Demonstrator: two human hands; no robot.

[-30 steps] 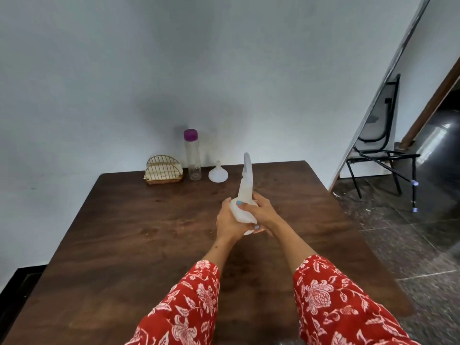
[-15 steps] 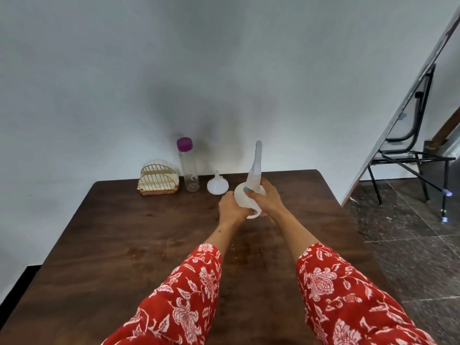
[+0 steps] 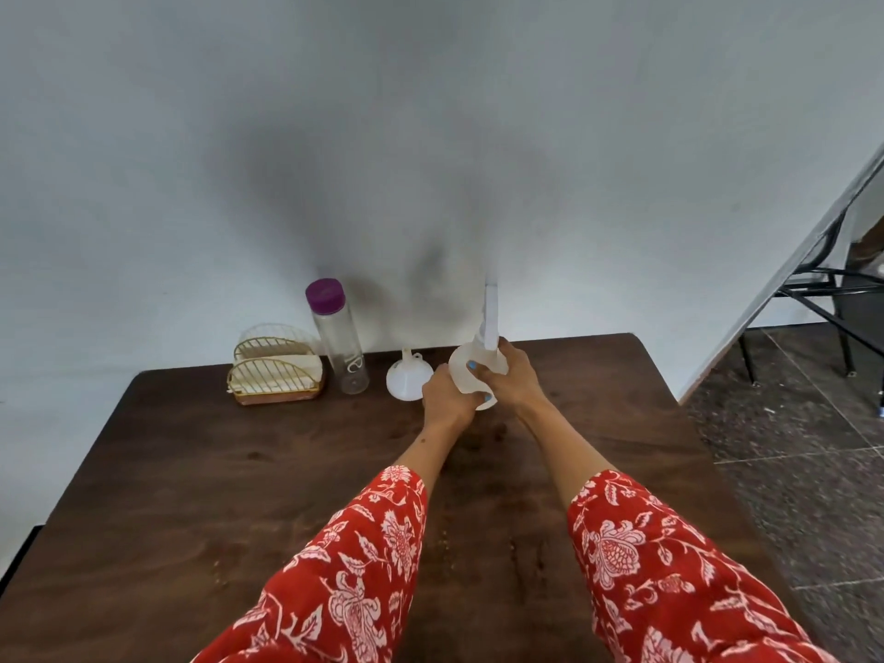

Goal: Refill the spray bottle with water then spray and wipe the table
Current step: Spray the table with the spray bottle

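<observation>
Reaching out from red sleeves (image 3: 344, 567) printed with white flowers, both forearms stretch over the dark brown wooden table (image 3: 191, 495), whose grain is glossy and faintly speckled with crumbs near the front edge. Toward the far edge, slightly right of its middle, the two hands meet around a translucent white spray bottle (image 3: 471, 375), rounded and soft-looking in its body, with a thin pale stem rising upright from it against the wall. The left hand (image 3: 442, 397) wraps the bottle's lower body with fingers curled closed around it; the right hand (image 3: 516, 380) closes over the upper part, a blue-painted fingertip (image 3: 472, 365) pressed on the plastic. Whether the bottle's base touches the table cannot be told.

Since half a second ago the hands and bottle sit nearer the far edge, the view has swung so the chair is mostly cut off at the right, and the grip looks unchanged.

Just left of the hands a small white plastic funnel (image 3: 406, 381) stands mouth-down, spout up. Beyond it a clear cylindrical water bottle (image 3: 340, 344) with a purple cap stands upright, looking empty. At the far edge's left part sits a gold wire napkin holder (image 3: 276, 373) with arched sides and white napkins. Behind everything is a plain grey-white wall (image 3: 430, 136); a black metal chair (image 3: 842, 299) shows on the stone floor.
</observation>
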